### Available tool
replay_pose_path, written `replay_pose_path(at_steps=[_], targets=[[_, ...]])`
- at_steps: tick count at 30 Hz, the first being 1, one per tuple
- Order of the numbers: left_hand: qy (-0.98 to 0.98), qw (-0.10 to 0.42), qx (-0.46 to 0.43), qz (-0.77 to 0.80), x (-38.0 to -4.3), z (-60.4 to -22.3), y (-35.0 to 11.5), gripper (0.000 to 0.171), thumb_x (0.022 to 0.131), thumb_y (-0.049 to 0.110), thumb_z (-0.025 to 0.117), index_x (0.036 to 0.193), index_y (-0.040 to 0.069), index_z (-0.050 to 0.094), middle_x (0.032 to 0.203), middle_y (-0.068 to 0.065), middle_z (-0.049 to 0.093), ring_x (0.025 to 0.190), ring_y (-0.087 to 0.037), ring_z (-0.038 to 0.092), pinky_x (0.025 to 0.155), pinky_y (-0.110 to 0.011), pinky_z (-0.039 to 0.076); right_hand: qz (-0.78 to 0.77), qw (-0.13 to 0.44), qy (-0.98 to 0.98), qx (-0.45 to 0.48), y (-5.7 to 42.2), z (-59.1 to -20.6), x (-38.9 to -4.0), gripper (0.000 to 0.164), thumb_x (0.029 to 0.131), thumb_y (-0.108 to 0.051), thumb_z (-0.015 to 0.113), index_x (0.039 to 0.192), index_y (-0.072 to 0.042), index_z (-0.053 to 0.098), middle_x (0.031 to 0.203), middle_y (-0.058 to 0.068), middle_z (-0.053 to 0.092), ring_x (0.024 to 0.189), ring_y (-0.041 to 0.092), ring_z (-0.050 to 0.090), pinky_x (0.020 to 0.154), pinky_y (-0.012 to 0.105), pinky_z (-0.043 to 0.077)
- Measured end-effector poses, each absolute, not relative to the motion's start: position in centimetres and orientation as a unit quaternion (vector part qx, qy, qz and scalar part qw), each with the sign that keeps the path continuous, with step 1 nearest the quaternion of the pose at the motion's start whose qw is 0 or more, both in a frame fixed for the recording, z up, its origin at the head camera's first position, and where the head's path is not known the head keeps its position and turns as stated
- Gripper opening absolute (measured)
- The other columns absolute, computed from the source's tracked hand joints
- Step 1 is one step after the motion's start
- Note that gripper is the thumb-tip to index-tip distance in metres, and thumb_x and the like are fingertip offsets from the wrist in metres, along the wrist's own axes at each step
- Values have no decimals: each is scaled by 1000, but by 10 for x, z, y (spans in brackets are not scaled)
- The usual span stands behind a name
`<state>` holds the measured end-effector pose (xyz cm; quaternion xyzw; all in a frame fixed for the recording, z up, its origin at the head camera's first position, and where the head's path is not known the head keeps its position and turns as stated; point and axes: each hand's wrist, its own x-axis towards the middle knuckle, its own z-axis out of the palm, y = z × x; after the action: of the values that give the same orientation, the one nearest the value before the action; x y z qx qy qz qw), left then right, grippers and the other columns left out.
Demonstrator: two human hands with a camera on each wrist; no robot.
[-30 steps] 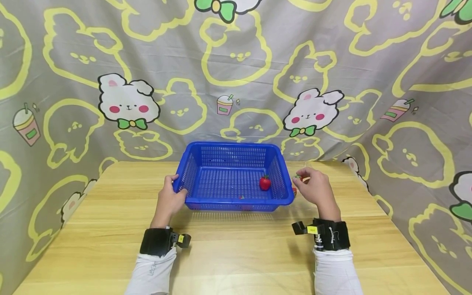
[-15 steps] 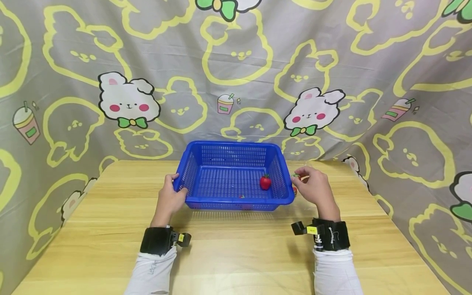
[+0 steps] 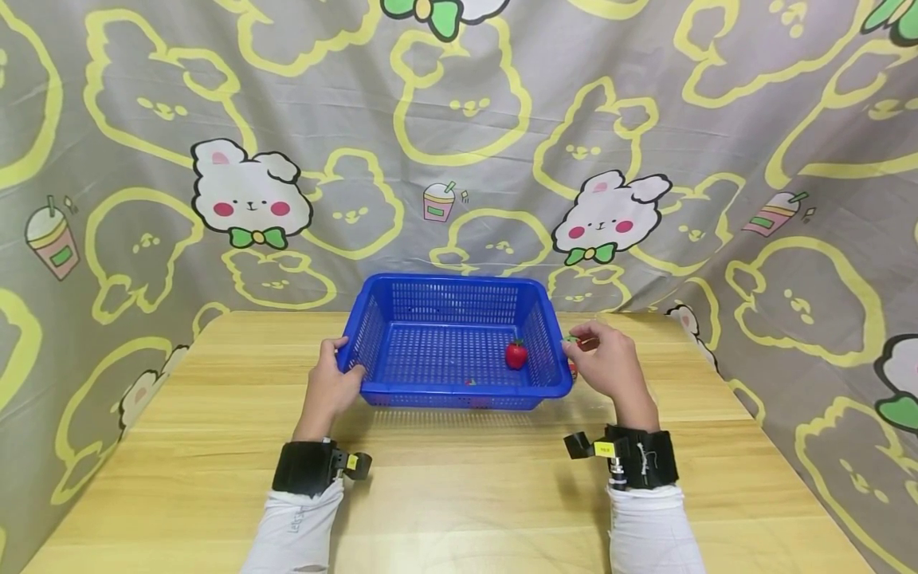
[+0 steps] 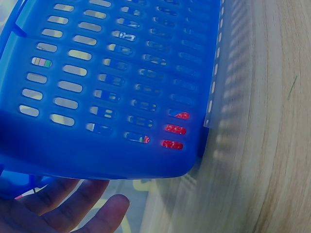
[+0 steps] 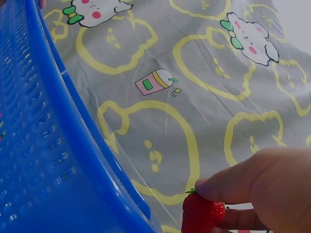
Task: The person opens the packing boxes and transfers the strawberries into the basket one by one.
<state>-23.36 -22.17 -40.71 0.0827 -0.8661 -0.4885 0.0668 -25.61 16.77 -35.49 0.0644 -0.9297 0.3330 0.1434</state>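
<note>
My left hand (image 3: 335, 391) grips the left rim of a blue plastic basket (image 3: 459, 391), its thumb and fingers around the edge. In the left wrist view, the left fingers (image 4: 104, 216) show beside the slotted basket wall. At the basket's right side my right hand (image 3: 610, 363) pinches a strawberry (image 5: 199, 213), red with a green leafy top, between thumb and fingers, right by the rim. Inside the basket, toward the right, lies a red fruit (image 3: 515, 355) with a green stem. A second red and green piece (image 3: 470, 383) is mostly hidden behind the front wall.
Another red thing (image 3: 573, 371) shows partly between the basket's right wall and my right hand. The wooden table (image 3: 466, 494) carries the basket near its back edge. A grey curtain (image 3: 358, 104) printed with rabbits hangs behind and at both sides.
My right hand has moved slightly left with the strawberry, closer to the basket's right rim. The left hand and the basket have stayed in place.
</note>
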Motion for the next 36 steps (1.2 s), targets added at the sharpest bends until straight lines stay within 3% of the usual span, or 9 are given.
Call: replay_pose_path(at_steps=[8, 36], targets=[[-867, 67, 83, -487, -234, -406, -222, 57, 93, 12, 47, 144, 5, 22, 140, -37, 36, 124, -49, 41, 100, -63, 37, 340, 163, -923, 73, 164, -355, -257, 25, 87, -17, 67, 106, -1, 63, 101, 23, 67, 93, 37, 63, 71, 51, 56], [-867, 67, 83, -486, -235, -408, -222, 57, 93, 13, 48, 144, 5, 23, 141, -37, 36, 125, -49, 40, 101, -63, 36, 349, 166, -910, 148, 148, -369, -262, 20, 84, -9, 69, 102, 0, 65, 101, 19, 65, 90, 31, 62, 76, 48, 58]])
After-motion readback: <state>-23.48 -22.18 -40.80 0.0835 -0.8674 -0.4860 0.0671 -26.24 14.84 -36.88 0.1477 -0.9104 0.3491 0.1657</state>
